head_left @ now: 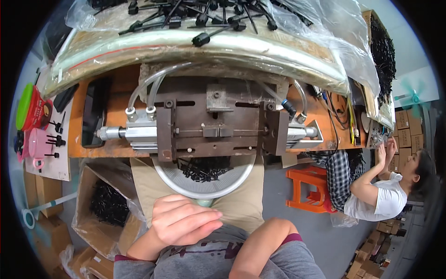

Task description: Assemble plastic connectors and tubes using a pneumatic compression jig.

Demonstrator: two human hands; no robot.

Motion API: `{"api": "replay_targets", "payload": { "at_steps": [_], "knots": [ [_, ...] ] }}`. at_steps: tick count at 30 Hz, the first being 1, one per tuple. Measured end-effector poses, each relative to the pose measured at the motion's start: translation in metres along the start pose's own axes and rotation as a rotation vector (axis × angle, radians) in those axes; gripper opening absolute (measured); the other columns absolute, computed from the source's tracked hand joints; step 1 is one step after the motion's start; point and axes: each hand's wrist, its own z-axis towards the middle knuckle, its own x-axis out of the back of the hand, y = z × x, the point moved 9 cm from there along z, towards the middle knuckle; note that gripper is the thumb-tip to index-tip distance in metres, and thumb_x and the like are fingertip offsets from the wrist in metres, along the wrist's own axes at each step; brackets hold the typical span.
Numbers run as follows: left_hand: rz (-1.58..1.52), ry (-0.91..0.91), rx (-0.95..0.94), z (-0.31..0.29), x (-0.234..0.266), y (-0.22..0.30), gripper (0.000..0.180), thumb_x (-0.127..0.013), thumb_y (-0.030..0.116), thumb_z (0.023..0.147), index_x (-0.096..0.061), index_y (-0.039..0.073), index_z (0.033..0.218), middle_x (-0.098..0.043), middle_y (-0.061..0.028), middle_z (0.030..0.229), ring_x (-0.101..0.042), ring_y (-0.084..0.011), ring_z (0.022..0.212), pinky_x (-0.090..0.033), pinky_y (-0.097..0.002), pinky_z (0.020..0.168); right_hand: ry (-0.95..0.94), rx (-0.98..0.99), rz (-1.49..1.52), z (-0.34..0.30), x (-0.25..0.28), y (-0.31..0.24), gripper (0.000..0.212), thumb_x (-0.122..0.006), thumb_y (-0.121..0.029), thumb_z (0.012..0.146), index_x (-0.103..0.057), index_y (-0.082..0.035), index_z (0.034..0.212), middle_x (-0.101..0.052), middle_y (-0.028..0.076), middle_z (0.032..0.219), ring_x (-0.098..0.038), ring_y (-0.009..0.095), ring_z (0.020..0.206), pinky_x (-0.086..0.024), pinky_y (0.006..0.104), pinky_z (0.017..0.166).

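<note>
My left hand [183, 220] is over my lap, just on the near side of a grey mesh basket [195, 191]. Its fingers point right, bent and pressed together; the palm is hidden, so I cannot make out what it holds, if anything. A bit of something pale green [204, 202] shows between this hand and the basket. Black plastic rod-like parts [204, 169] lie in the basket, partly under a dark metal clamping fixture [211, 100]. My right forearm [258, 251] bends down to the lower edge, and the right hand is out of the picture.
Air cylinders [141, 132] with clear tubes flank the fixture on the wooden bench [121, 107]. Black parts with knobbed ends [201, 39] lie on the plastic-wrapped shelf above. An open carton [86, 207] of black parts stands left. At right, a co-worker [378, 195] sits near an orange stool [304, 189].
</note>
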Motion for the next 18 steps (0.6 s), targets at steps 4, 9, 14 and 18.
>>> {"api": "replay_targets", "payload": {
  "at_steps": [4, 9, 14, 18],
  "knots": [
    [-0.175, 0.053, 0.114, 0.001, 0.01, -0.008, 0.011, -0.074, 0.008, 0.081, -0.073, 0.002, 0.09, -0.072, -0.0065, 0.077, -0.068, -0.017, 0.061, -0.052, -0.0258, 0.056, -0.148, -0.111, -0.317, -0.031, 0.017, 0.004, 0.034, -0.057, -0.026, 0.097, -0.058, 0.001, 0.117, -0.059, 0.017, 0.11, -0.061, 0.028, 0.092, -0.049, 0.0408, 0.078],
    [-0.891, 0.074, 0.302, 0.042, 0.019, 0.021, 0.034, -0.051, 0.026, 0.099, -0.062, -0.005, 0.11, -0.07, -0.0205, 0.101, -0.068, -0.0273, 0.093, -0.052, -0.0378, 0.082, -0.076, 0.037, -1.246, -0.046, 0.034, -0.011, 0.035, -0.056, -0.03, 0.097, -0.057, -0.001, 0.116, -0.057, 0.016, 0.109, -0.06, 0.03, 0.09, -0.05, 0.0451, 0.076],
    [-1.258, 0.18, -0.068, 0.066, -0.001, 0.068, 0.064, -0.037, 0.045, 0.103, -0.058, -0.013, 0.118, -0.065, -0.032, 0.107, -0.061, -0.0334, 0.113, -0.032, -0.0367, 0.112, 0.295, 0.299, -2.899, -0.059, 0.018, -0.029, 0.039, -0.055, -0.03, 0.096, -0.045, -0.011, 0.129, -0.052, 0.016, 0.122, -0.056, 0.029, 0.102, -0.052, 0.0442, 0.081],
    [-1.174, 0.135, 0.047, 0.054, 0.002, 0.067, 0.066, -0.036, 0.046, 0.102, -0.064, -0.013, 0.103, -0.068, -0.0323, 0.095, -0.066, -0.038, 0.1, -0.043, -0.0443, 0.104, 0.367, 0.144, -2.808, -0.043, 0.028, -0.034, 0.037, -0.066, -0.022, 0.091, -0.049, -0.013, 0.122, -0.059, 0.015, 0.115, -0.062, 0.027, 0.098, -0.056, 0.0399, 0.077]
  ]
}}
